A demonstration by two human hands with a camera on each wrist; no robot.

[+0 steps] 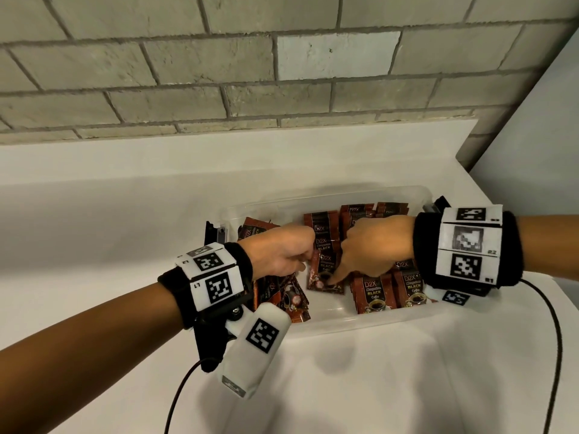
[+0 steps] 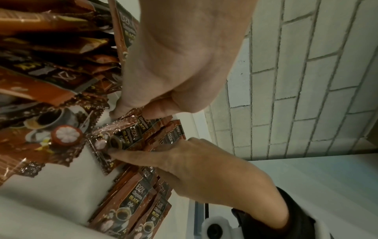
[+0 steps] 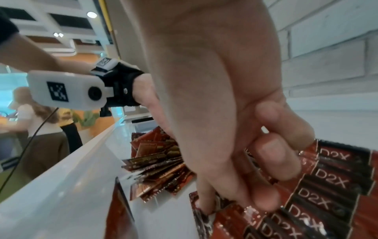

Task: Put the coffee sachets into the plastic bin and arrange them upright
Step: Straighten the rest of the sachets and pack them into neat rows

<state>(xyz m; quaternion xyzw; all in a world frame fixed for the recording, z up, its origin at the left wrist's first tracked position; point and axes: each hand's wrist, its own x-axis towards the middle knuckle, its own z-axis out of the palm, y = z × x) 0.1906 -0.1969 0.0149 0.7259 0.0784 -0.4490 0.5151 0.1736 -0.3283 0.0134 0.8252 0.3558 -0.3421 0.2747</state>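
Note:
A clear plastic bin (image 1: 329, 322) on the white table holds several brown coffee sachets. A loose heap (image 1: 282, 296) lies at its left end, and rows (image 1: 376, 296) stand or lean at its right. My left hand (image 1: 282, 252) reaches in from the left and pinches the top edge of one sachet (image 1: 324, 272) near the middle. My right hand (image 1: 372, 245) comes from the right. Its straight index fingertip (image 1: 332, 278) presses the lower part of that same sachet (image 2: 120, 140). Its other fingers (image 3: 272, 161) are curled against the row of sachets (image 3: 331, 186).
The bin sits near the table's right end, close to the brick wall (image 1: 219, 73) behind it. Cables (image 1: 554, 339) trail from both wrist units across the white cloth. The right wrist view shows people (image 3: 40, 126) standing beyond the counter.

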